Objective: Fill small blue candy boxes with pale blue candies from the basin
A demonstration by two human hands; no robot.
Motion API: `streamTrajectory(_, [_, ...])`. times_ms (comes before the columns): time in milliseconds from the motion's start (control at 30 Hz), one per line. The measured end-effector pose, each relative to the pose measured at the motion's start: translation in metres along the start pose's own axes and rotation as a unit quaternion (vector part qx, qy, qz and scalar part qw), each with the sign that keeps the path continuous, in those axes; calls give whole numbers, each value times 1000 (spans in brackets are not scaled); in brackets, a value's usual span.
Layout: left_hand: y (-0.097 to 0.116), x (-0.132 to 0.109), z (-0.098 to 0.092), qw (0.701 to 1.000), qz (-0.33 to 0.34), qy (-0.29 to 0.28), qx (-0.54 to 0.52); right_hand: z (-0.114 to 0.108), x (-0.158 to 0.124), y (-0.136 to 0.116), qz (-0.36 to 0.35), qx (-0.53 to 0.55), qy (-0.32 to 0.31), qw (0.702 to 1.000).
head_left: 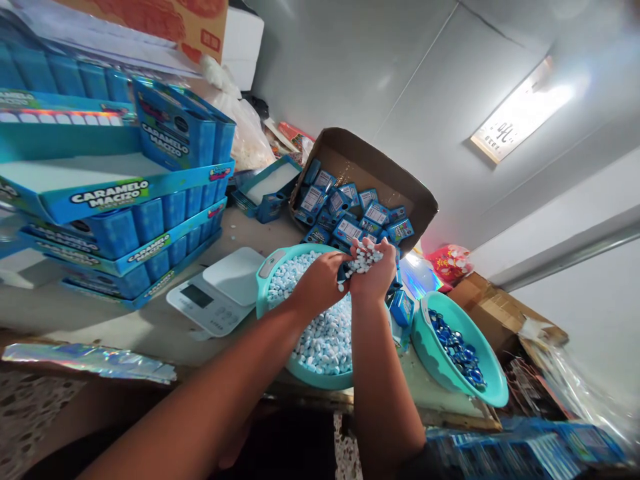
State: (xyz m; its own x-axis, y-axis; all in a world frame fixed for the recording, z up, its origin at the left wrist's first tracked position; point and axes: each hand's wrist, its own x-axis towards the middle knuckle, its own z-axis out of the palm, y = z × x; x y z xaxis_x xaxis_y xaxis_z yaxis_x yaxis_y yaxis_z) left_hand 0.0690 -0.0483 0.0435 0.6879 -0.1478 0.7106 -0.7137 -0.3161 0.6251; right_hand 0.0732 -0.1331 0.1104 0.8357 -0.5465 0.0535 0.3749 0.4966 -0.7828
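Right hand [369,273] cupped, heaped with white candies [364,259]; left hand [320,283] seemingly pinching small blue box [344,272] beside those fingers, above teal basin [270,267].

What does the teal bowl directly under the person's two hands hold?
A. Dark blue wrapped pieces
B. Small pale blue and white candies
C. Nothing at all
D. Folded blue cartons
B: the teal bowl under the left hand and right hand is filled with small pale blue and white candies; the dark blue pieces lie in the other bowl to the right.
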Motion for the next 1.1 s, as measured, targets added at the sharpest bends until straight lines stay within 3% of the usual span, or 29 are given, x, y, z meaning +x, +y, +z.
streamTrajectory(500, [3,1,1,998,-59,1,-21,1,-2,-1,2,-14,-11,1000])
streamTrajectory(700, [4,2,1,993,-114,13,-22,2,-4,-1,5,1,-19,1000])
streamTrajectory(1100, [5,0,-5,995,-93,-39,-20,-9,2,10,-42,13,-76,996])
